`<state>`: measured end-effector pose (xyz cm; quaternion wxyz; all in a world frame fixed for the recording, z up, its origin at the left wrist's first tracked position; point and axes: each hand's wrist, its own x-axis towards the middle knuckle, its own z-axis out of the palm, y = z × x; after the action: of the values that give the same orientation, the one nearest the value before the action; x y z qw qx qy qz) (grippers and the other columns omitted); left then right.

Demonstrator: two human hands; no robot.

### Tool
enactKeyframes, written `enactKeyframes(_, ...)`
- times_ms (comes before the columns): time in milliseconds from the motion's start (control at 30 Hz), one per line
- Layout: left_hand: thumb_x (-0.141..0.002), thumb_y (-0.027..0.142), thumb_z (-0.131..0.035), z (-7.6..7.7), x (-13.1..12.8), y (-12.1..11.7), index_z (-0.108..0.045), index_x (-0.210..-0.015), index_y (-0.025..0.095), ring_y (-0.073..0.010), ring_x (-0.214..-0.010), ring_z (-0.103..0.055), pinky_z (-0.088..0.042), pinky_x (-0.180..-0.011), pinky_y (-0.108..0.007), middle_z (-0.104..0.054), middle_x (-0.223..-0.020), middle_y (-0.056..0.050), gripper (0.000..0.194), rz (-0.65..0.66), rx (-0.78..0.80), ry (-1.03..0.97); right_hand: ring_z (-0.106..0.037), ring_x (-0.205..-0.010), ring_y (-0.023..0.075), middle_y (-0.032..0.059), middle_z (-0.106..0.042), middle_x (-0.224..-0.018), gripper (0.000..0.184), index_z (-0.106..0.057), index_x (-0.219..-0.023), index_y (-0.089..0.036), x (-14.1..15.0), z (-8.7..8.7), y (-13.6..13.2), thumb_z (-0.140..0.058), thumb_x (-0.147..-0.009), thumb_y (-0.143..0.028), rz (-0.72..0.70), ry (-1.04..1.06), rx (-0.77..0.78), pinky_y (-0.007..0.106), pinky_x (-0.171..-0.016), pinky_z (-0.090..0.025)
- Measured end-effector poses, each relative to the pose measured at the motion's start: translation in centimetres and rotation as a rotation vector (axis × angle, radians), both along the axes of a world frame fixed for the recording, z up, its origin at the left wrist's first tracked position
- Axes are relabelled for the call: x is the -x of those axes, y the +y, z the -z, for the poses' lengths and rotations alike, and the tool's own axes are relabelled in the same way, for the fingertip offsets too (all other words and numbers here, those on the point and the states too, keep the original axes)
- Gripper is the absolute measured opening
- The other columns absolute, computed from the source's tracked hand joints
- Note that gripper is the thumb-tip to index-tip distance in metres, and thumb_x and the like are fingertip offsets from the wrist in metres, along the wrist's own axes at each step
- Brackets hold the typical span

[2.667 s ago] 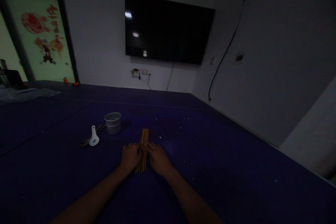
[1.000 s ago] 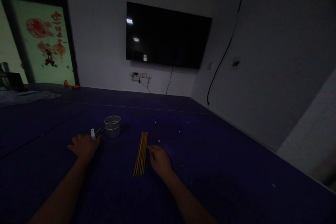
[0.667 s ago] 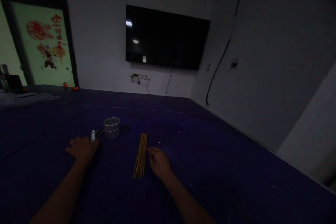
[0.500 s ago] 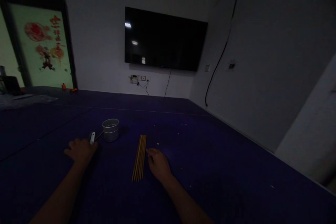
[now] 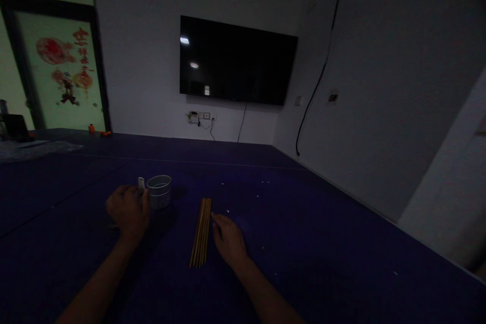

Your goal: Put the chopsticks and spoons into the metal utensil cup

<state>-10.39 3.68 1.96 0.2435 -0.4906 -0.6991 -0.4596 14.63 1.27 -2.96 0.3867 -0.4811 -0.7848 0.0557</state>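
Observation:
My left hand (image 5: 129, 210) is raised a little off the dark blue surface, its fingers closed round a small object with a pale tip (image 5: 142, 183); the rest of it is hidden in the hand. Just to the right of that hand stands a round metal cup (image 5: 159, 196), upright. A row of wooden chopsticks (image 5: 201, 233) lies side by side, pointing away from me. My right hand (image 5: 230, 238) rests at their right side, fingers curled together, the fingertips by the outermost chopstick. I see nothing held in it.
Small white scraps (image 5: 228, 211) are scattered right of the chopsticks. A small dark thing (image 5: 113, 226) lies below my left hand. Clear plastic sheeting (image 5: 41, 151) and orange items (image 5: 105, 133) are at the far left. A television (image 5: 237, 61) hangs on the wall ahead.
My left hand has gone from lying with spread fingers to closing round the pale-tipped object, lifting it and moving right towards the cup. The right hand has barely moved.

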Motion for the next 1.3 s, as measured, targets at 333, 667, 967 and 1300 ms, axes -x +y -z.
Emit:
enactKeyframes(333, -0.093, 0.032, -0.033, 4.9, -10.4, -2.2, -0.052, -0.111, 0.018, -0.0218, -0.096, -0.058, -0.049, -0.082, -0.037, -0.063, -0.100, -0.011, 0.030, 0.864, -0.086, 0.246, -0.056, -0.111, 0.0191, 0.0068, -0.060, -0.121, 0.048, -0.048, -0.132, -0.023, 0.3, -0.6, -1.0, -0.048, -0.084, -0.015, -0.096, 0.048, -0.110, 0.034, -0.095, -0.045)
enactKeyframes(667, -0.092, 0.029, -0.037, 5.9, -9.3, -1.4, -0.052, -0.116, 0.019, -0.0210, -0.102, -0.060, -0.053, -0.084, -0.035, -0.064, -0.107, -0.011, 0.029, 0.984, -0.063, 0.227, -0.055, -0.113, 0.0181, 0.0061, -0.058, -0.124, 0.052, -0.046, -0.132, -0.024, 0.2, -0.2, -0.7, -0.049, -0.082, -0.013, -0.137, 0.057, -0.124, 0.034, -0.095, -0.045)
enactKeyframes(967, -0.093, 0.031, -0.037, 6.6, -9.5, -1.1, -0.054, -0.113, 0.018, -0.0203, -0.103, -0.060, -0.053, -0.084, -0.033, -0.064, -0.108, -0.013, 0.029, 0.985, -0.047, 0.248, -0.061, -0.098, 0.0191, 0.0062, -0.065, -0.109, 0.039, -0.056, -0.115, -0.022, 0.6, -0.5, -0.9, -0.053, -0.077, -0.015, -0.098, 0.158, -0.060, 0.031, -0.086, -0.048)
enactKeyframes(1300, -0.090, 0.047, -0.031, 3.9, -9.5, -2.3, -0.060, -0.110, 0.017, -0.0260, -0.092, -0.060, -0.043, -0.083, -0.041, -0.068, -0.095, -0.011, 0.046, 0.613, 0.401, 0.240, -0.064, -0.067, 0.0190, 0.0064, -0.069, -0.074, 0.013, -0.065, -0.081, -0.020, -0.6, -0.2, 0.3, -0.055, -0.074, -0.025, 0.343, 0.116, 0.046, 0.026, -0.063, -0.046)
